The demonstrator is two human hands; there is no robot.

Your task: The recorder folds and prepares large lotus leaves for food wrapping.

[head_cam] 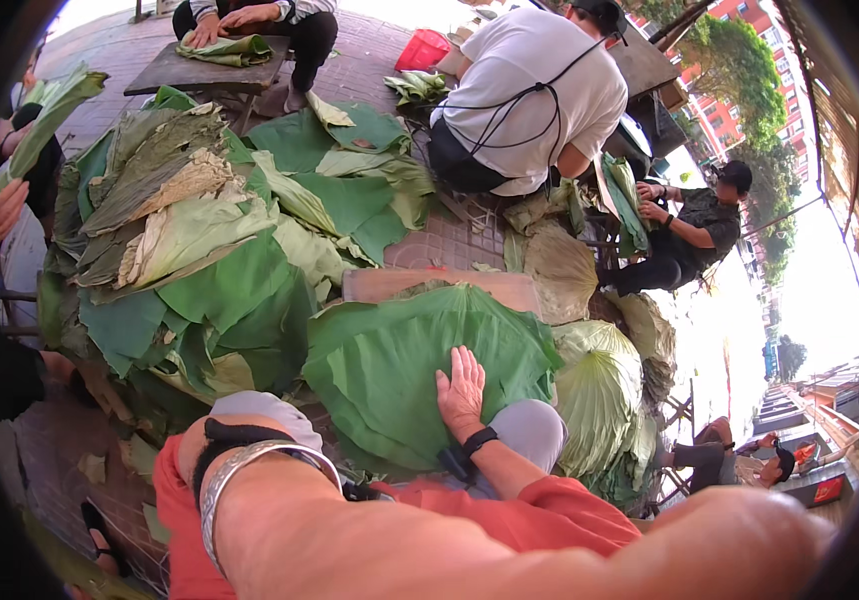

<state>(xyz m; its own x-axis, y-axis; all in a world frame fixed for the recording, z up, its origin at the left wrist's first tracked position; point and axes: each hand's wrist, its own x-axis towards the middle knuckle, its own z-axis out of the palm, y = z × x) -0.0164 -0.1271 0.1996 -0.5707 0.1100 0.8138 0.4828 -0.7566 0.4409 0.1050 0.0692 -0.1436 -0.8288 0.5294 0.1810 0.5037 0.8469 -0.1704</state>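
Observation:
My right hand [462,390], a black band at its wrist, lies palm down with fingers extended on a large green lotus leaf [399,360]. The leaf spreads over my lap area, in front of a wooden board [365,286]. My left hand [467,555] crosses the bottom of the picture very close to the camera, large and blurred; a silver bangle [213,495] and a black strap are at its wrist. Its fingers cannot be made out clearly. Right of the green leaf is a pale, veined leaf stack [598,382].
A tall heap of green and dried leaves [196,217] stands at left. Ahead, a person in a white shirt [534,90] sits with their back to me. Others handle leaves at left, at a low table [166,71] and at right. A red container [423,50] stands farther back.

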